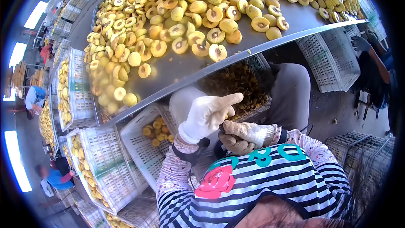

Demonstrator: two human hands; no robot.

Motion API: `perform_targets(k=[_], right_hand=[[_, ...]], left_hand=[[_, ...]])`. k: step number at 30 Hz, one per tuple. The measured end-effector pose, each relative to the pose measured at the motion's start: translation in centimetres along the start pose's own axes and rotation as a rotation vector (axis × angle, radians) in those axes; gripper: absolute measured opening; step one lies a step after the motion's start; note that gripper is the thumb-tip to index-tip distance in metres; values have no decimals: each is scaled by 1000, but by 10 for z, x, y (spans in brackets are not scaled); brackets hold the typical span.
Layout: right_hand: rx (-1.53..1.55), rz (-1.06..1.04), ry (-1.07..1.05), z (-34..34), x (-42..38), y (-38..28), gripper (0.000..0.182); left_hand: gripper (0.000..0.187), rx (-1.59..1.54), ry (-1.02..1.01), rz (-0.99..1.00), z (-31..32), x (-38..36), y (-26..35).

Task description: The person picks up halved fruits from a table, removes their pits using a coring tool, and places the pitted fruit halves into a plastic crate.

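My left hand (206, 116), in a white glove, is over my lap with the index finger stretched out and the other fingers curled. A sliver of yellow fruit (230, 111) shows beneath those fingers, mostly hidden. Close beside it, my right hand (249, 136) wears a stained beige glove and has its fingers bent inward. Something dark shows at its fingertips, too small to name. Beyond both hands, halved apricots (217, 52), many with brown centres, are heaped on a metal table (168, 74).
A crate of dark brown pieces (240, 82) stands between my knees, under the table edge. To the left are a white crate with several yellow fruits (158, 131) and stacked full crates (105, 164). At right are a white crate (329, 59) and another person's gloved hand (361, 43).
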State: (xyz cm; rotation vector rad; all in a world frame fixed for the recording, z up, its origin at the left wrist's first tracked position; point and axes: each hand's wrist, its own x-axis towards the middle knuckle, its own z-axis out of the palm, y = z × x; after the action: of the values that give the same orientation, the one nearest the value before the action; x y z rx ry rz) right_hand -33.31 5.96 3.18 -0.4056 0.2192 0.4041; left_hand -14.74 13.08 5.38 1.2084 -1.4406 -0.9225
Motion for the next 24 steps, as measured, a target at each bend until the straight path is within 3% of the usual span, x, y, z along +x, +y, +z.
perform_targets(k=[4, 7, 9, 13, 15, 19, 21, 24], right_hand=[[112, 16, -132, -14, 5, 9, 46], [143, 31, -126, -9, 4, 9, 46], [-7, 26, -54, -1, 2, 4, 48], [-146, 61, 11, 1, 6, 0, 49], [-113, 50, -9, -2, 8, 2, 49], [397, 65, -329, -20, 15, 16, 43], [511, -6, -357, -20, 15, 17, 34], [601, 62, -471, -38, 24, 27, 33]], left_hand=[[37, -138, 158, 29, 12, -16, -11], [35, -342, 307, 1, 23, -24, -13], [36, -391, 353, 15, 25, -25, -12], [39, -277, 289, -82, 17, -28, -13], [39, -251, 262, -19, 16, -26, -13], [37, -382, 271, 55, 19, -27, -20], [35, -478, 367, 74, 29, -25, -24], [35, -590, 458, 101, 39, -20, -23]])
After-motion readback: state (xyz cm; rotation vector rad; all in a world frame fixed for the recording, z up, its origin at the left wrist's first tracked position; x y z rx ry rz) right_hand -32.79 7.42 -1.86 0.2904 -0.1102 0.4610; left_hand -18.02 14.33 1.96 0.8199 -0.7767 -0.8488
